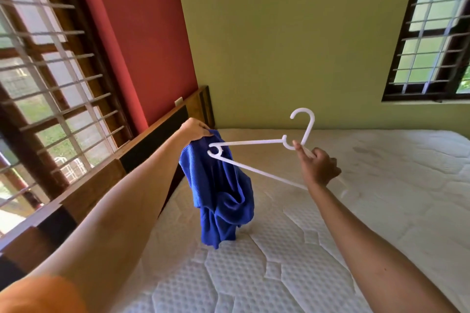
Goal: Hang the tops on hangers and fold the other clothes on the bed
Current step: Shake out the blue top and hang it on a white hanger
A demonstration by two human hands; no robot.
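A blue knitted top [221, 193] hangs bunched and crumpled in the centre of the frame, its ribbed weave showing near the upper edge and its lower folds reaching down to touch the mattress [381, 198]. The left hand [194, 131], just above it, pinches the top's upper edge with curled fingers. To the right, the right hand [319, 166] grips a white plastic hanger [256, 157] at the base of its hook; the hook points up, and the hanger's far end, with its small notch, lies against the top just below the left hand.

The mattress is white and quilted, with a dimpled pattern, and fills the lower and right parts of the frame. A dark wooden headboard [162, 134] runs diagonally along its left side. Behind stand a red wall [142, 33] at upper left and a pale yellow-green wall [292, 33] at upper centre. Barred windows [50, 71] sit at left and upper right.
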